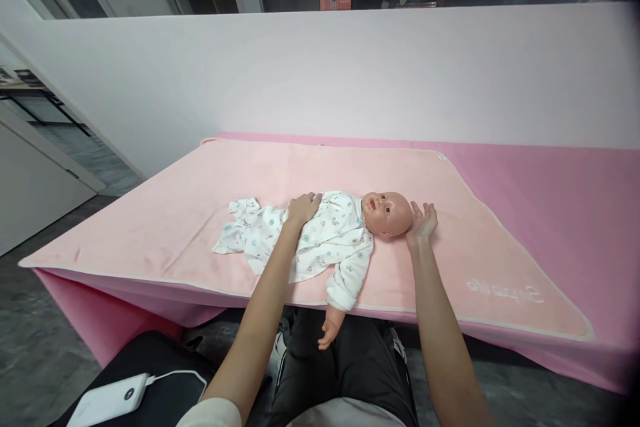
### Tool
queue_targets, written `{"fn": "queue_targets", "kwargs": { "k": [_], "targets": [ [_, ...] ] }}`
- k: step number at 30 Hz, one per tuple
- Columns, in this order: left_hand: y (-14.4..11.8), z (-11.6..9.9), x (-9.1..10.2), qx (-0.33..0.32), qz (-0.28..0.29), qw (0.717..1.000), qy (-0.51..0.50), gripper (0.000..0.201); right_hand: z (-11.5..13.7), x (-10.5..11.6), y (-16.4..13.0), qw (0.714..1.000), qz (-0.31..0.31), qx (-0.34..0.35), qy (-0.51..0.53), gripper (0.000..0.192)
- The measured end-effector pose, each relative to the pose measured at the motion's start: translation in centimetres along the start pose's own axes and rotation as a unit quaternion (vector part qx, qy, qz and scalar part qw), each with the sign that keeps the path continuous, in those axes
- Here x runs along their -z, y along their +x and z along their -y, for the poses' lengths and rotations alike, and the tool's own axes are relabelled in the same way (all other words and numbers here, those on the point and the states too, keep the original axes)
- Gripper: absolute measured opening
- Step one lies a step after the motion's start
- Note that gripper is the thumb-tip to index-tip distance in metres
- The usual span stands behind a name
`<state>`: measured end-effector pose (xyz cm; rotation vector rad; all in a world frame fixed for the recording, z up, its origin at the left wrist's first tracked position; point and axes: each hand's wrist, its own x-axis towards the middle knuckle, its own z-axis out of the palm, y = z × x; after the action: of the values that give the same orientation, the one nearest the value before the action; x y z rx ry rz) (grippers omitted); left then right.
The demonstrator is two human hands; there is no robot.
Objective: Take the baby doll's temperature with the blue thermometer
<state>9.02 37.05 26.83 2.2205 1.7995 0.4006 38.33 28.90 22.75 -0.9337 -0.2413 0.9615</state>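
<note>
Taking the doll [340, 230] as the centre of our clock, we see it laid on its back across the peach blanket [165, 220], head towards three and legs towards nine, probably so that both ends lie within reach; our left hand [303, 209] rests at about ten on its printed clothing [325, 253], fingers nearly straight and gripping nothing, seemingly to steady the body; our right hand [423, 224] is at three, palm upturned, fingers loosely parted and curved beside the crown, perhaps to cradle it; the doll's arm [334, 327] hangs at six over the edge, apparently unsupported
</note>
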Motion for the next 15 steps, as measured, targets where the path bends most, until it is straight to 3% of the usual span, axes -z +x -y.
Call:
{"fn": "queue_targets", "kwargs": {
  "k": [6,12,15],
  "targets": [
    [-0.1,0.0,0.0,0.002,0.001,1.0,0.002,0.059,-0.3,-1.7,-2.0,0.994,0.103,-0.026,-0.036,0.039],
    [0.0,0.1,-0.1,0.002,-0.001,1.0,0.002,0.059,-0.4,-1.6,-1.8,0.993,0.105,-0.045,-0.011,0.041],
    [0.0,0.1,-0.1,0.0,-0.003,1.0,0.0,0.06,-0.6,-0.5,-0.4,0.996,0.054,-0.068,-0.006,0.045]
  ]
}}
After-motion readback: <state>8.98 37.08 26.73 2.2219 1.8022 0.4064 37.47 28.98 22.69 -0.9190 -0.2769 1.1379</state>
